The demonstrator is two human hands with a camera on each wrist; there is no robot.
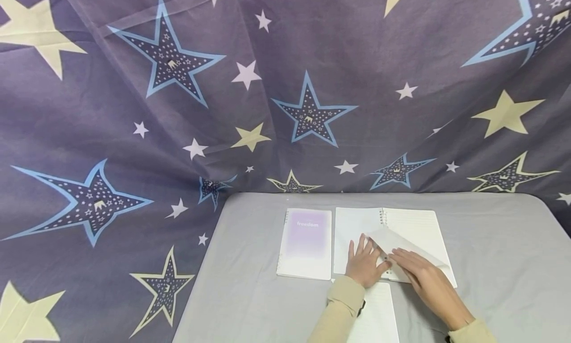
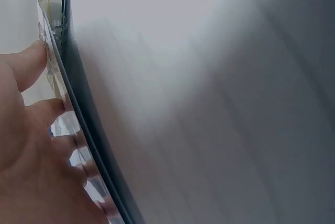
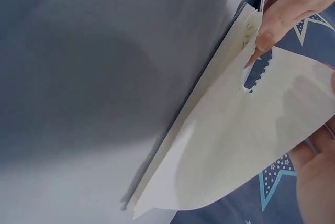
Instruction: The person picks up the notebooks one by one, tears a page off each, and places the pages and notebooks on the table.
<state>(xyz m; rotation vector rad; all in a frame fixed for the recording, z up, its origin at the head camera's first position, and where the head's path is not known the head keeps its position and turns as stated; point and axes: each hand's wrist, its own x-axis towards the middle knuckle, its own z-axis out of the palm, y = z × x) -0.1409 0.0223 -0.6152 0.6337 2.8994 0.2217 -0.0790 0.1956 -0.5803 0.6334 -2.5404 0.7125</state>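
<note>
A spiral notebook lies open on the grey-covered table, its coil running down the middle. One of its sheets is lifted and folded over diagonally; the right wrist view shows ragged holes along its edge, pulled partly away from the coil. My left hand rests on the left-hand page with fingers spread, the thumb by the lower coil. My right hand pinches the loose sheet, thumb on one face and fingers on the other in the right wrist view.
To the left lies a closed spiral notebook with a purple-and-white cover reading "freedom". A lined white paper lies nearer me, partly beneath my left forearm. Behind the table hangs a star-patterned cloth.
</note>
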